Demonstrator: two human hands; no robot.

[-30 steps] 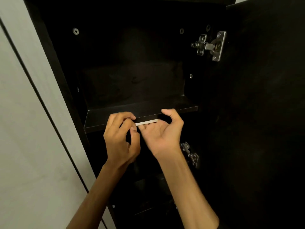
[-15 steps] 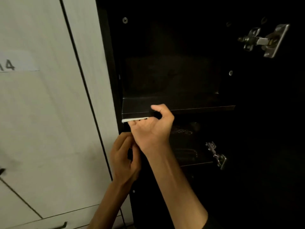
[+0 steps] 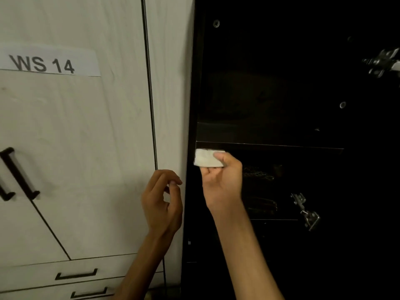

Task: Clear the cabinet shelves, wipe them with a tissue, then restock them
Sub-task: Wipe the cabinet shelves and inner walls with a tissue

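The tissue (image 3: 206, 158), folded into a small pad, sits just under the front edge of the shelf (image 3: 268, 145), at its left end. The right hand (image 3: 223, 180) pinches it between thumb and curled fingers (image 3: 211, 171). The left hand (image 3: 162, 204) hangs left of the shelf, holding nothing, its fingers loosely curled with thumb and forefinger nearly meeting.

The wipe looks about to start on this shelf, which appears bare. To do it well, I would lay the pad flat on the board, press with straightened fingers, and draw it from the left wall toward the hinge (image 3: 383, 62) side in overlapping passes, reaching the dark back corner. Dim shapes lie below the shelf; I cannot tell what they are.
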